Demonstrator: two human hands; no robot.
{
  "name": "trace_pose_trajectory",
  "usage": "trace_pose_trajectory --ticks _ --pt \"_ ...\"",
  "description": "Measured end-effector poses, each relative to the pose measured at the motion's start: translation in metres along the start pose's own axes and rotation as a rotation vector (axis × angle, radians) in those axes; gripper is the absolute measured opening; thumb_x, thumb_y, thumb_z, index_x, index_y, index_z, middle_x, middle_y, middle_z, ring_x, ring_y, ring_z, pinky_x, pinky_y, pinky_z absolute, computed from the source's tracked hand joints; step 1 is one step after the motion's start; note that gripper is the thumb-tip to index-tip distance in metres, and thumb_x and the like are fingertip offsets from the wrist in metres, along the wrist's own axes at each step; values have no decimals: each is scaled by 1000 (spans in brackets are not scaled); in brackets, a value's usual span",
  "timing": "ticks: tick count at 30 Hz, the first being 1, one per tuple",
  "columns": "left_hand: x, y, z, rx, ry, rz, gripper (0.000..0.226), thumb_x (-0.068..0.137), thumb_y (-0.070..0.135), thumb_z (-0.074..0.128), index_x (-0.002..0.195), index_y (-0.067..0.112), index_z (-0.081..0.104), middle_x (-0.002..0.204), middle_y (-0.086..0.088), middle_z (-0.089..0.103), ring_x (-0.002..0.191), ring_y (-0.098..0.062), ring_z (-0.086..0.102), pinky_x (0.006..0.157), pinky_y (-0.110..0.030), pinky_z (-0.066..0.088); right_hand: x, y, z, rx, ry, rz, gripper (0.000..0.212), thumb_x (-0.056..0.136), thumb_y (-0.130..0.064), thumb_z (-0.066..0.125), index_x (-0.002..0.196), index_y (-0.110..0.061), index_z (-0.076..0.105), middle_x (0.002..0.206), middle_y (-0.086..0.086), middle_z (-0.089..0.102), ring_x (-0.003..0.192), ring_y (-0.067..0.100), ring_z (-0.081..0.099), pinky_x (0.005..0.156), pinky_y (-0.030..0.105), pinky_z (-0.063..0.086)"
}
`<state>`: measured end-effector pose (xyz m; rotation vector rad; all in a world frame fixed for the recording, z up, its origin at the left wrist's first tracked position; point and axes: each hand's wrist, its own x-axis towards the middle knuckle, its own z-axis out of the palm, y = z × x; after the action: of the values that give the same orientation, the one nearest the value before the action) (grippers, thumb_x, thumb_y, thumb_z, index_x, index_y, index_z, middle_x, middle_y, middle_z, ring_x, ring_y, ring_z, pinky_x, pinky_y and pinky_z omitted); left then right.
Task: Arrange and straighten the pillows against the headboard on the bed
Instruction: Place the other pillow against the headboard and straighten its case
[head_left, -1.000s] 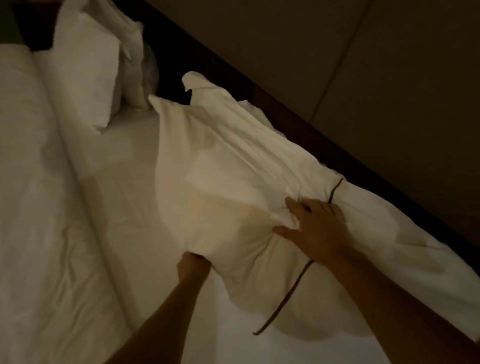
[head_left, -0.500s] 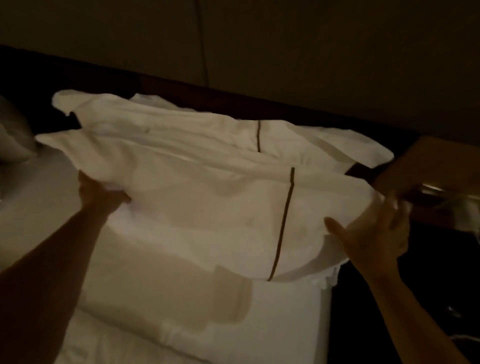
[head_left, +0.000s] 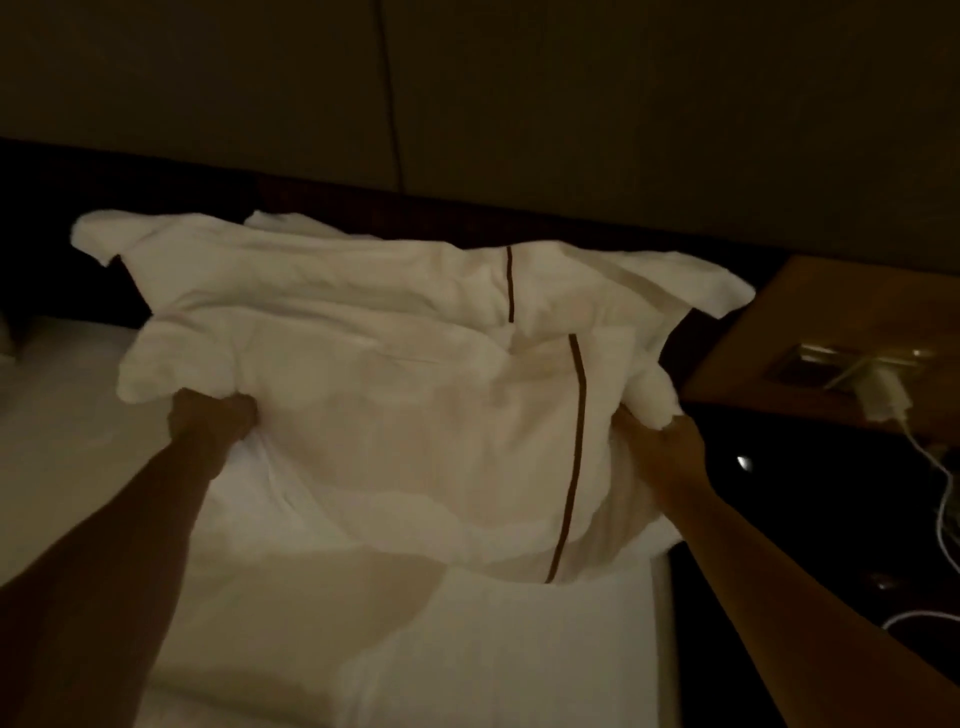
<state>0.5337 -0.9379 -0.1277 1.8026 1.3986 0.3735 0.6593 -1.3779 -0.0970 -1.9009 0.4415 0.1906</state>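
While both arms reach forward, the left hand (head_left: 210, 418) clutches the left edge of a rumpled white pillow with a thin brown stripe (head_left: 415, 415), and the right hand (head_left: 662, 441) grips its right corner. It fills the middle of the frame, over the white bed sheet (head_left: 493, 649), below the dark headboard (head_left: 363, 192). A second striped white pillow (head_left: 363, 265) lies behind it.

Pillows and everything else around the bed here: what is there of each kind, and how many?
Pillows with a dark stripe: 2, front pillow, back pillow
Hands: 2, left hand, right hand
Nightstand: 1
Charger plug: 1
Headboard: 1
Total: 7
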Motion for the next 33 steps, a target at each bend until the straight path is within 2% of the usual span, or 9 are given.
trace_pose_trajectory --ticks 5,8,10,13,17,24,27,30,33 --pt "22 36 -56 -119 126 22 52 74 -5 61 126 -7 53 129 -23 57 114 -42 56 93 -48 49 6 -38 -65 110 193 -198 49 58 -73 74 81 -32 59 86 -14 64 79 8 62 71 34 51" --pt "36 48 -71 -5 179 117 31 75 -5 59 106 -8 61 108 -19 61 106 -44 58 81 -41 46 12 -60 -55 172 215 -273 48 61 -75 70 88 -37 59 91 -18 60 86 5 60 70 26 47" --pt "49 41 -74 75 191 129 32 77 0 63 108 -6 61 112 -25 61 108 -47 57 83 -42 46 19 -53 -43 76 216 -237 63 63 -78 68 108 -35 58 107 -11 62 101 17 61 75 28 48" --pt "67 12 -58 67 104 32 65 83 18 70 139 2 43 140 -26 48 126 -43 48 105 -48 42 35 -28 -22 -81 135 -78 96 72 -75 63 146 -25 28 142 13 46 124 40 49 90 50 46" --pt "70 -16 -19 -18 -51 186 76 88 26 65 153 17 27 157 -14 34 140 -36 36 117 -46 29 46 6 4 -18 -28 -106 94 75 -65 68 147 -31 19 134 4 45 122 34 50 84 46 45" --pt "64 22 -23 -22 133 126 52 93 19 52 143 6 42 146 -22 45 133 -40 43 110 -46 36 57 -10 4 -22 41 -233 65 82 -52 69 135 -24 44 131 5 55 115 29 55 94 51 49" --pt "30 46 -30 290 416 559 57 80 16 57 135 9 47 139 -24 47 127 -43 41 105 -50 32 54 -25 -9 -148 126 -488 58 83 -39 69 133 -16 50 128 11 56 117 31 53 97 49 46" --pt "3 80 -17 630 211 1126 55 78 20 49 131 10 56 130 -22 56 120 -43 49 102 -54 34 43 -52 -6 -366 184 -1034 44 85 -49 59 116 -18 59 109 9 63 105 30 56 92 50 45" --pt "-14 96 5 1162 -121 969 59 86 29 52 144 25 44 144 -6 49 132 -31 41 110 -47 24 42 -78 19 -1055 -2 -1099 63 78 -72 52 123 -28 54 128 9 59 122 39 46 102 58 33"
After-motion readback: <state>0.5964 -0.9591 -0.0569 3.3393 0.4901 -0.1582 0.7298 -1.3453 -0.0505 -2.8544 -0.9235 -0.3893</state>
